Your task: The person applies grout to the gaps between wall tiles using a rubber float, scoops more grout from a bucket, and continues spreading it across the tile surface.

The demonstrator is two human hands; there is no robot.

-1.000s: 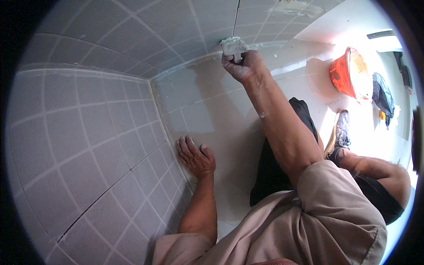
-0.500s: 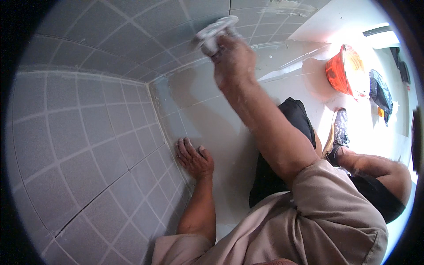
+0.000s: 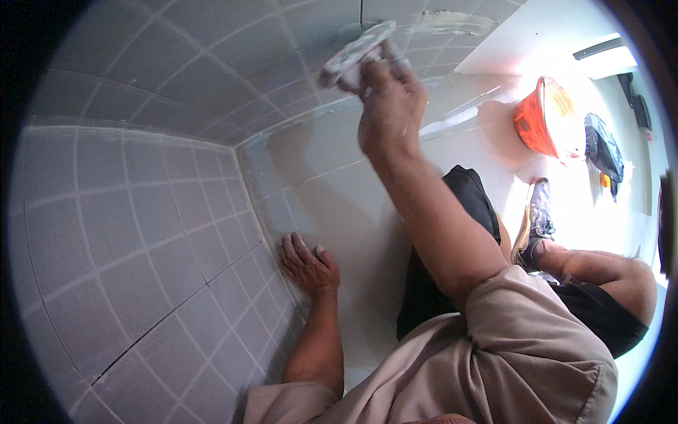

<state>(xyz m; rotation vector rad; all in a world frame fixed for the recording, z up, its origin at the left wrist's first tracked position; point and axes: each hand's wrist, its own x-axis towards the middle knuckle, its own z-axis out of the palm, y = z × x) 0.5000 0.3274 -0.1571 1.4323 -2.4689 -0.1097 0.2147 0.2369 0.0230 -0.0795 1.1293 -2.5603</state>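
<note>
A flat tool [image 3: 359,54], smeared with pale paste, is grasped in the right hand [image 3: 393,106] and is held at the lower part of the grey tiled wall [image 3: 247,67] ahead; full contact cannot be confirmed owing to blur. The left hand [image 3: 309,267] is spread, unloaded, and placed palm down on the floor [image 3: 339,212], just beside the foot of the left wall [image 3: 134,247]. Paste streaks [image 3: 459,23] are noted right of the tool. An orange bucket [image 3: 531,121] is stood well apart, to the right.
</note>
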